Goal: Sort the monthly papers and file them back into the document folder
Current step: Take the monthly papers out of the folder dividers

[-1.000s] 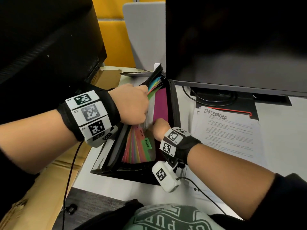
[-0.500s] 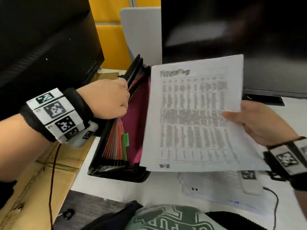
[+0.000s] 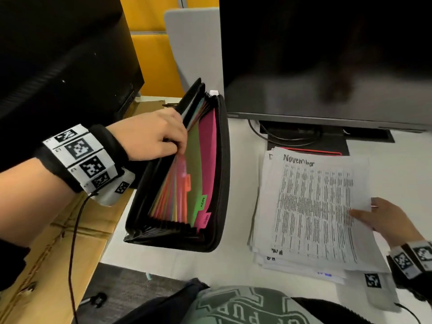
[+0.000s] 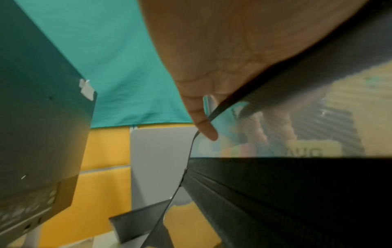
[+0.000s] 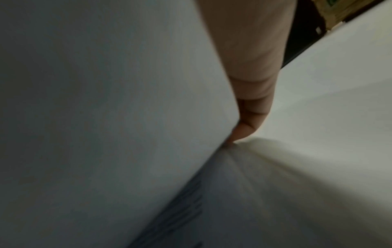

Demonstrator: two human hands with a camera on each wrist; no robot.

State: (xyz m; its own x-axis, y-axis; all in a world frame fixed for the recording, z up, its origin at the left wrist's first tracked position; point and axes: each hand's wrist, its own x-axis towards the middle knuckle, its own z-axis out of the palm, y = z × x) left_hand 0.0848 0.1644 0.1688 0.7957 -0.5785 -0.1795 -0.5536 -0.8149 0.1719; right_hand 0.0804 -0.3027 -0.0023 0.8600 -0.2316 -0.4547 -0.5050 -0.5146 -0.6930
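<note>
From the head view, my left hand (image 3: 154, 134) curls into the top of the document folder (image 3: 217, 183), fingers gripping a bundle of coloured dividers (image 3: 177, 195) and pulling them left, away from the pink one (image 3: 207, 146). The folder stands open on the white desk (image 3: 238, 253). Right of the folder lies the paper stack (image 3: 264, 220); my right hand (image 3: 383, 218) pinches the right edge of the November sheet (image 3: 313, 206) on top, thumb over it. A dark monitor (image 3: 327, 54) stands behind the stack.

From the left wrist view, my left fingers (image 4: 203, 127) hook over the folder's black edge (image 4: 297, 193); blurred tabs show past it.

From the right wrist view, one right fingertip (image 5: 244, 130) presses under a lifted white sheet (image 5: 106, 117), with other pages below.
</note>
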